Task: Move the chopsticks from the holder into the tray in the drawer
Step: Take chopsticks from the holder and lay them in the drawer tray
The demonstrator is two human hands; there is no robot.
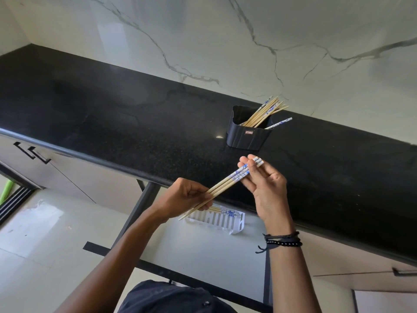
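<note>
Holder [247,136] beyond held chopsticks [228,185]

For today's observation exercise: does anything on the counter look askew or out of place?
One chopstick in the black holder lies splayed low over the right rim, away from the upright bundle. Otherwise nothing stands out.

Glossy black speckled stone countertop [135,123]; polished white veined marble wall [225,30]. The chopsticks [228,185] look like pale wood with glazed blue-white ends. Matt dark ribbed plastic holder [247,136]; clear plastic tray [216,220].
</note>
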